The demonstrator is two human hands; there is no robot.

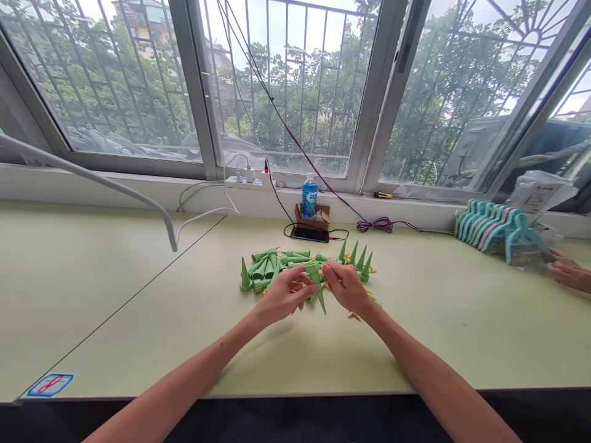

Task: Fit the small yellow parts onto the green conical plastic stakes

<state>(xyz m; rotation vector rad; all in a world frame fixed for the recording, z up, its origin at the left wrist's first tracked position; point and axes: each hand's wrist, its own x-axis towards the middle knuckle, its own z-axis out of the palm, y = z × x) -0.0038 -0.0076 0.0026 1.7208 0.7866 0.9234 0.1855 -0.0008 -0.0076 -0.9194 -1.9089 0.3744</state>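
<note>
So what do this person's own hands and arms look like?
The left hand and right hand are ungloved, with no watch or bracelet showing on either wrist. Both forearms are bare, no sleeves in view, and the left one has a small spot. Rings can't be ruled out, as parts of both hands are hidden.

Shows a bare left forearm (207, 355) and a bare right forearm (422, 363), in view from beyond the near edge of the table (129, 344) up to the left hand (284, 296) and the right hand (349, 289), bare too. Bears a small, dark, round spot (221, 343) on the left forearm, above the table. Narrows evenly toward both hands, broadest past the table's near edge. Ends in slender fingers (298, 269) over the table, partly hidden from view.
</note>
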